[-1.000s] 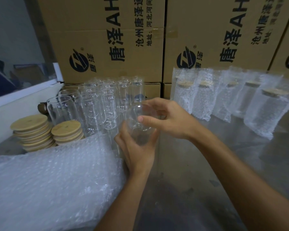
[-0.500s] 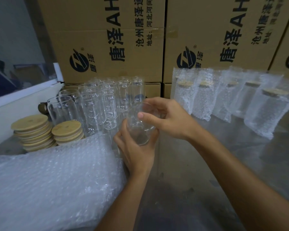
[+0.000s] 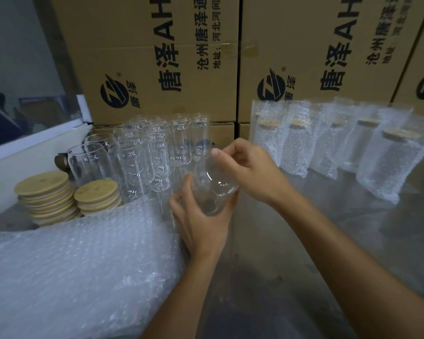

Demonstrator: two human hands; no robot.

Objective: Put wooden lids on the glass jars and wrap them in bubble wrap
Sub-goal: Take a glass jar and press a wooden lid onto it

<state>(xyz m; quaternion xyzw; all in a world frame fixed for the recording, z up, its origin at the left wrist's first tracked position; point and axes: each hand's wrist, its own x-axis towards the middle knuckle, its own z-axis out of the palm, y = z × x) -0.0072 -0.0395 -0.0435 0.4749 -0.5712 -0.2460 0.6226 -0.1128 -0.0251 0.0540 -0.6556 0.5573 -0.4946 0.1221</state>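
A clear glass jar (image 3: 212, 192) without a lid is held tilted over the table, its mouth toward me. My left hand (image 3: 203, 223) grips its lower body from below. My right hand (image 3: 247, 167) holds its rim from the right, thumb and fingers curled on the glass. Several bare jars (image 3: 157, 152) stand in rows just behind. Two stacks of wooden lids (image 3: 47, 192) sit at the left. A pile of bubble wrap (image 3: 78, 270) lies at the lower left, touching my left wrist.
Several wrapped, lidded jars (image 3: 328, 148) stand in a row at the back right. Printed cardboard boxes (image 3: 157, 57) wall off the back. A white ledge (image 3: 30, 152) runs along the left. Grey table surface (image 3: 267, 289) lies under my forearms.
The jar has tipped and dropped slightly in my hands, its mouth turning more toward me. Both hands keep their hold.
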